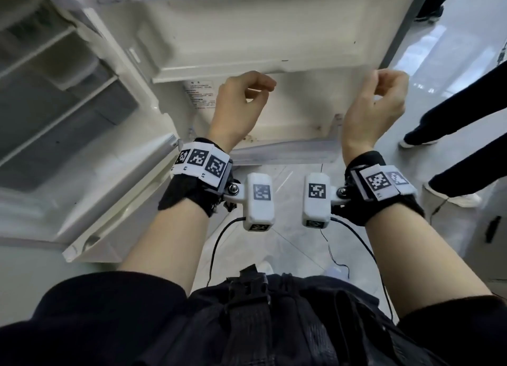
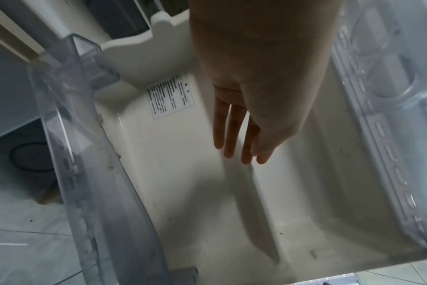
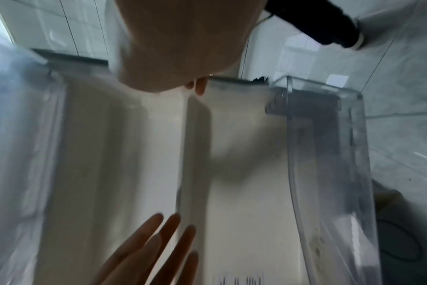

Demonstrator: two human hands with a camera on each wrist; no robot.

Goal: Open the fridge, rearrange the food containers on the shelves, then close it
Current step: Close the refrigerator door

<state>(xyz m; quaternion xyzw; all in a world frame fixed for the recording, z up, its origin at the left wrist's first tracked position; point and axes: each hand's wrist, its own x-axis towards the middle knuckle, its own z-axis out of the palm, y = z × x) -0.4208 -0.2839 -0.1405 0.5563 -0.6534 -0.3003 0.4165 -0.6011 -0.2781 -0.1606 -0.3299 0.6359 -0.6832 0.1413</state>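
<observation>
Fridge stands open, door swung wide so its inner side faces the person. Both hands hang in front of the door's lower section, well apart, holding nothing. Left hand looks loosely curled from the head view; the left wrist view shows its fingers hanging nearly straight, clear of the liner. Right hand also loosely curled, thumb and fingers not closed on anything; in its wrist view only a fingertip shows past the palm, so exact finger pose there can't be told.

Step, as a judgement: opening is done, rearranging is either not begun or between moves. No food container is visible anywhere.

- Interior shelves, at the left edge of the head view, read as bare grey and white panels; nothing identifiable on them, though they are dim.
- Clear door bin at the door's bottom edge looks empty.
- Door pocket between the bins holds only a printed label on the liner.
- Clear tray with rounded cups, probably an egg tray, at the right edge of the left wrist view; nothing seen in the cups.

Next move likely calls for turning left toward the shelves and finding a container to grasp.

Bystander's legs at right on the floor.
</observation>
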